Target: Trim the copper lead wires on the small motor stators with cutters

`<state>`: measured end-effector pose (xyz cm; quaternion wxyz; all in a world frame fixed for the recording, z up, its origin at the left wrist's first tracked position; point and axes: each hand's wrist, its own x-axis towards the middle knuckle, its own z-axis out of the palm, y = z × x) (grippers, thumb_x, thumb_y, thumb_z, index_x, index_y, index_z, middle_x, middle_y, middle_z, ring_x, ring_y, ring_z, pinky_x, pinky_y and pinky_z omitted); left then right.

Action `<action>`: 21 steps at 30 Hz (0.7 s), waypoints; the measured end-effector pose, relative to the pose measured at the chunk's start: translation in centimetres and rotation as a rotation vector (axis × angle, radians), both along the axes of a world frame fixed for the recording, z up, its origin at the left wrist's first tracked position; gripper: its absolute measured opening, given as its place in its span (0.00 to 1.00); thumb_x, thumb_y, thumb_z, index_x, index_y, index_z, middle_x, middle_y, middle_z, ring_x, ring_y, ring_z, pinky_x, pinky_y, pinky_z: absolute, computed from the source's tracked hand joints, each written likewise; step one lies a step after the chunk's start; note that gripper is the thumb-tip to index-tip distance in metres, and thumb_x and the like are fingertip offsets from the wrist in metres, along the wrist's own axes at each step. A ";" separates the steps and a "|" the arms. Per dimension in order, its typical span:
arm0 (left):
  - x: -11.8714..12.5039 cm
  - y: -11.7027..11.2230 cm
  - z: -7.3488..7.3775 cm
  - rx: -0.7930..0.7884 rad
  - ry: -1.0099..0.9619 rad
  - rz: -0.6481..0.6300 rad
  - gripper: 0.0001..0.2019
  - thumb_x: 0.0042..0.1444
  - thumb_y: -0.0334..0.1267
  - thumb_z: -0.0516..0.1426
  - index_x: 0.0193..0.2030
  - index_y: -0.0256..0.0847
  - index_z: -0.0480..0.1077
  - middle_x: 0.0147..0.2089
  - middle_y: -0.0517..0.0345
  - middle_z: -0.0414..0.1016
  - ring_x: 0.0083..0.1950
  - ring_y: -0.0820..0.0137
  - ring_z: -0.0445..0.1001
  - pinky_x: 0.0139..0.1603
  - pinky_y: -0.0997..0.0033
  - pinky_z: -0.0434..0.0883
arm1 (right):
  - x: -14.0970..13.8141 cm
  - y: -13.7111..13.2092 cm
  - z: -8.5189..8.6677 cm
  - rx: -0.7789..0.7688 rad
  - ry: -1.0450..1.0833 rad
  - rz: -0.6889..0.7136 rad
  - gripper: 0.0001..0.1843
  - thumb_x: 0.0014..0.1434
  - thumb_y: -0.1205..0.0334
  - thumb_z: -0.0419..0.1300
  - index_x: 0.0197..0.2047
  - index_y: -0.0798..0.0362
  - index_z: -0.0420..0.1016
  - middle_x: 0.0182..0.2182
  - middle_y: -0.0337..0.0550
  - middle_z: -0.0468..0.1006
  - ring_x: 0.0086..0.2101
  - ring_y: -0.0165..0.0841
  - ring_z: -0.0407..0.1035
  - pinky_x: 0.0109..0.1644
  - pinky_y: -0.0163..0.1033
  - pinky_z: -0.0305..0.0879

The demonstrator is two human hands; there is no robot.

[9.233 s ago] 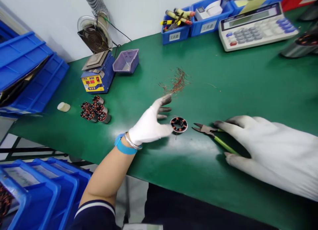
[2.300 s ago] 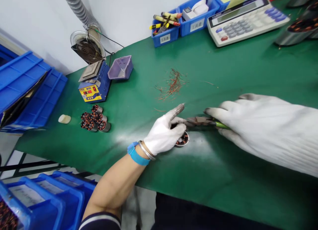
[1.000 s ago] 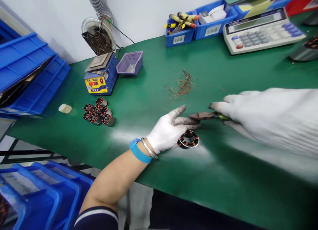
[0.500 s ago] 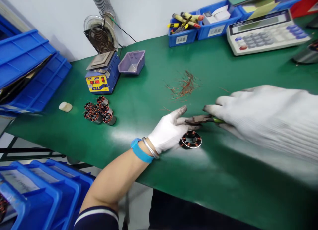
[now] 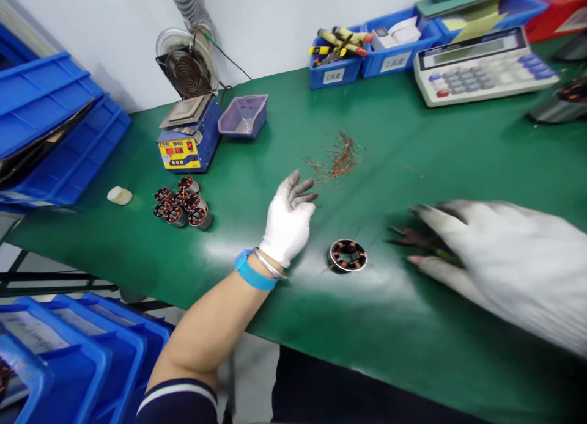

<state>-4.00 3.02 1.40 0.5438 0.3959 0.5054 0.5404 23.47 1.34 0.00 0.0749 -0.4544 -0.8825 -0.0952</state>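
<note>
My left hand (image 5: 288,222), in a white glove with greyed fingertips, hovers over the green table with its fingers apart and nothing visible in them. Just beyond its fingertips lies a loose heap of copper wire clippings (image 5: 342,159). To its right a ring-shaped motor stator (image 5: 348,256) with copper windings stands on the table, a few wire ends sticking out; neither hand touches it. My right hand (image 5: 481,253), also gloved and blurred by motion, grips a pair of wire cutters (image 5: 413,237) to the right of the stator. The cutters' jaws point left; their handles are mostly hidden.
A cluster of several stators (image 5: 181,205) sits to the left, near a white cap (image 5: 120,195). Behind are a blue-and-yellow heating unit (image 5: 188,143), a purple tray (image 5: 243,117), a blue box of crayons (image 5: 337,63) and a calculator (image 5: 486,69). Blue bins (image 5: 110,344) stand lower left.
My left hand has let go of the stator and moved left and up toward the clippings. My right hand has drawn the cutters away to the right and nearer. The stator stays on the table.
</note>
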 end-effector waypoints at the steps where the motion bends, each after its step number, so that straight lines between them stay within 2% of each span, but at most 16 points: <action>1: -0.1 0.2 -0.2 0.026 0.025 0.015 0.34 0.50 0.24 0.57 0.66 0.37 0.59 0.62 0.42 0.72 0.56 0.62 0.77 0.63 0.59 0.70 | -1.3 -0.3 0.5 0.061 0.046 0.087 0.27 0.63 0.41 0.51 0.49 0.56 0.75 0.46 0.63 0.77 0.43 0.47 0.69 0.48 0.54 0.68; 3: -0.3 0.3 -0.4 0.075 0.086 0.038 0.32 0.50 0.25 0.58 0.65 0.38 0.60 0.62 0.42 0.71 0.55 0.63 0.78 0.62 0.61 0.71 | -4.4 -1.1 1.4 0.154 0.158 0.358 0.21 0.62 0.46 0.56 0.43 0.54 0.77 0.45 0.61 0.78 0.47 0.48 0.69 0.54 0.56 0.67; 5: -0.5 0.5 -0.5 0.120 0.156 0.060 0.31 0.50 0.28 0.59 0.63 0.37 0.61 0.62 0.40 0.71 0.54 0.63 0.78 0.61 0.60 0.71 | -7.5 -1.8 1.7 0.139 0.212 0.427 0.13 0.60 0.53 0.59 0.41 0.53 0.78 0.48 0.55 0.78 0.49 0.47 0.69 0.58 0.58 0.65; 7: -0.8 0.6 -0.5 0.152 0.211 0.082 0.30 0.50 0.31 0.61 0.62 0.36 0.62 0.61 0.39 0.72 0.53 0.62 0.78 0.61 0.59 0.72 | -9.3 -2.0 1.4 0.148 0.249 0.410 0.08 0.61 0.60 0.58 0.37 0.51 0.78 0.47 0.48 0.79 0.50 0.42 0.70 0.61 0.55 0.65; 9: -1.1 0.9 -0.5 0.184 0.251 0.106 0.30 0.51 0.34 0.62 0.61 0.37 0.63 0.61 0.38 0.72 0.53 0.62 0.78 0.61 0.59 0.72 | -9.0 -1.7 1.2 0.185 0.261 0.359 0.08 0.61 0.61 0.57 0.36 0.50 0.78 0.49 0.45 0.79 0.53 0.41 0.69 0.63 0.53 0.63; 12: -1.4 1.2 -0.5 0.256 0.279 0.155 0.30 0.51 0.39 0.64 0.61 0.38 0.64 0.61 0.38 0.72 0.56 0.60 0.77 0.62 0.59 0.71 | -4.2 -0.7 1.3 0.252 0.258 0.189 0.12 0.63 0.55 0.56 0.35 0.51 0.78 0.47 0.50 0.79 0.53 0.43 0.68 0.61 0.52 0.67; 15: -1.1 1.2 -0.7 0.280 0.273 0.172 0.31 0.51 0.41 0.64 0.62 0.37 0.63 0.61 0.37 0.72 0.58 0.58 0.76 0.62 0.57 0.71 | 3.3 1.3 1.4 0.273 0.249 -0.113 0.24 0.67 0.49 0.47 0.34 0.55 0.77 0.44 0.64 0.76 0.53 0.57 0.68 0.50 0.66 0.70; 16: -1.0 1.1 -0.8 0.272 0.271 0.169 0.31 0.51 0.41 0.64 0.62 0.36 0.63 0.61 0.36 0.72 0.57 0.57 0.76 0.62 0.57 0.71 | 5.6 2.0 1.4 0.264 0.237 -0.201 0.27 0.68 0.46 0.43 0.34 0.53 0.76 0.43 0.65 0.75 0.52 0.61 0.68 0.46 0.69 0.69; 18: -0.8 1.0 -1.0 0.257 0.281 0.162 0.32 0.52 0.40 0.64 0.62 0.35 0.62 0.61 0.35 0.72 0.58 0.56 0.76 0.62 0.56 0.71 | 9.1 2.6 1.2 0.272 0.164 -0.391 0.29 0.66 0.40 0.39 0.36 0.48 0.74 0.41 0.59 0.74 0.49 0.61 0.69 0.40 0.66 0.70; 19: -0.8 1.0 -1.1 0.254 0.293 0.162 0.32 0.52 0.40 0.64 0.62 0.35 0.62 0.60 0.35 0.72 0.59 0.56 0.76 0.62 0.56 0.71 | 10.0 2.5 1.2 0.282 0.156 -0.466 0.29 0.66 0.39 0.39 0.39 0.46 0.75 0.42 0.56 0.74 0.49 0.60 0.69 0.40 0.63 0.70; 21: -1.2 1.3 -1.3 0.261 0.331 0.179 0.31 0.53 0.40 0.63 0.63 0.36 0.62 0.60 0.37 0.72 0.60 0.56 0.76 0.62 0.55 0.72 | 9.9 0.9 1.1 0.220 0.229 -0.557 0.29 0.64 0.37 0.42 0.51 0.45 0.74 0.46 0.55 0.74 0.49 0.60 0.69 0.41 0.60 0.69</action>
